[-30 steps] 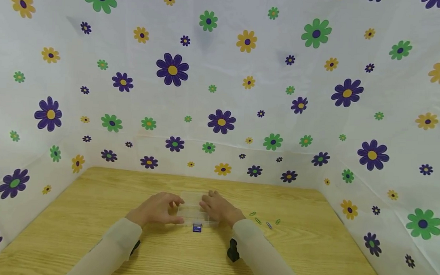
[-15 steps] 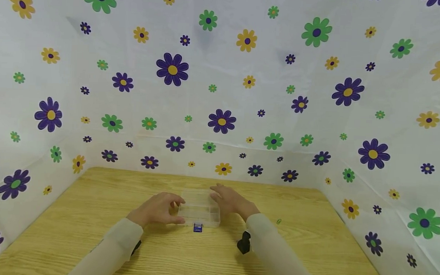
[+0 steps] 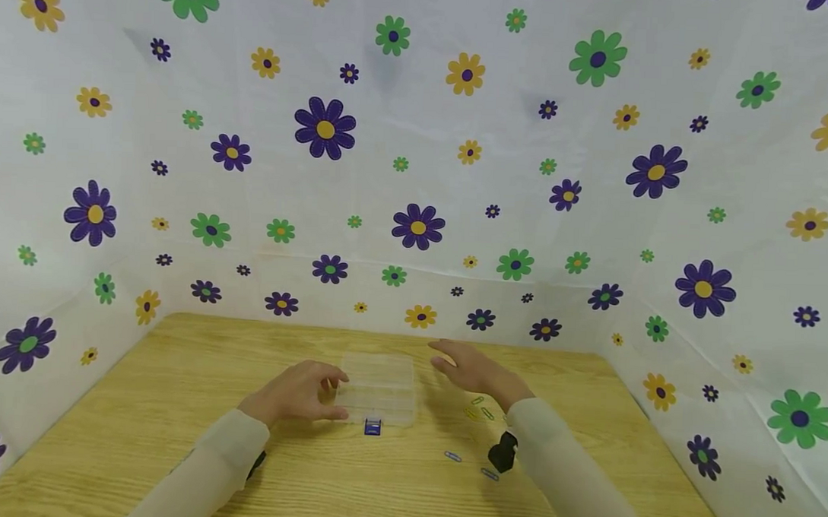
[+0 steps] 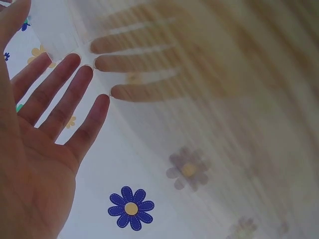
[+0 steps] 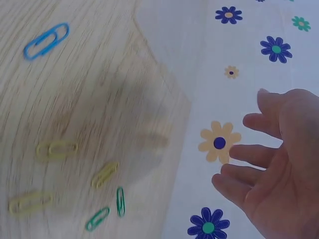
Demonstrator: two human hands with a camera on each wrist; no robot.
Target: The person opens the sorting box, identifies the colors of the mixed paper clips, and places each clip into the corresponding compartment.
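Note:
A clear plastic compartment box [image 3: 375, 398] with a blue latch [image 3: 372, 427] stands on the table. My left hand [image 3: 300, 391] is at its left side, thumb near the front and fingers further back. In the left wrist view those fingers are straight, with tips at a see-through surface that mirrors them. My right hand [image 3: 468, 367] hovers right of the box, fingers relaxed and holding nothing. Below it lie loose paper clips: a blue paper clip [image 5: 46, 41], several yellow ones including a yellow paper clip [image 5: 57, 149], and green ones including a green paper clip [image 5: 120, 201].
The wood-grain table [image 3: 210, 403] is enclosed by a white flower-print sheet [image 3: 266, 192] at the back and both sides. A second blue paper clip [image 3: 490, 474] lies nearer the front, beside the black wrist device [image 3: 503, 452] on the right arm.
My right hand has moved away from the box to the right. Its arm has uncovered the blue clips at the front and the box's right part. My left hand has stayed in place.

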